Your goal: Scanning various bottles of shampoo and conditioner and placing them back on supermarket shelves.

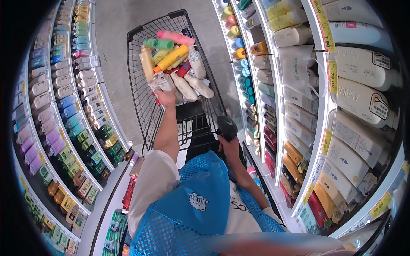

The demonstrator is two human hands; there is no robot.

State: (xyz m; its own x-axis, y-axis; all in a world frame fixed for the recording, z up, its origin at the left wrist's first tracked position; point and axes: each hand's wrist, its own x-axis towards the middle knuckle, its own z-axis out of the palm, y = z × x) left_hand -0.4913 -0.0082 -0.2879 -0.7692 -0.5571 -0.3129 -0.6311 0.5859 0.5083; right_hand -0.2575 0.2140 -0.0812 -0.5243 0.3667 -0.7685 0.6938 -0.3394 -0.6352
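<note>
A wire shopping cart (134, 105) stands before me with a pile of bottles inside. My left hand (166, 96) reaches into it and grips a pale, clear-wrapped package (161, 81) at the near left of the pile. Around it lie a yellow bottle (173, 58), a green bottle (158, 44), a pink bottle (176, 37), a tan bottle (147, 64) and several cream pump bottles (184, 87). My right hand (229, 145) is closed around the grip of a black handheld scanner (227, 126), to the right of the cart's near end.
Shelves of bottles (67, 83) curve along the left side, with white shelf edges close to the cart. On the right, shelves (280, 105) hold large bottles and tubes, and a white translucent bag (296, 68) hangs there. Grey floor tiles (112, 48) show between them.
</note>
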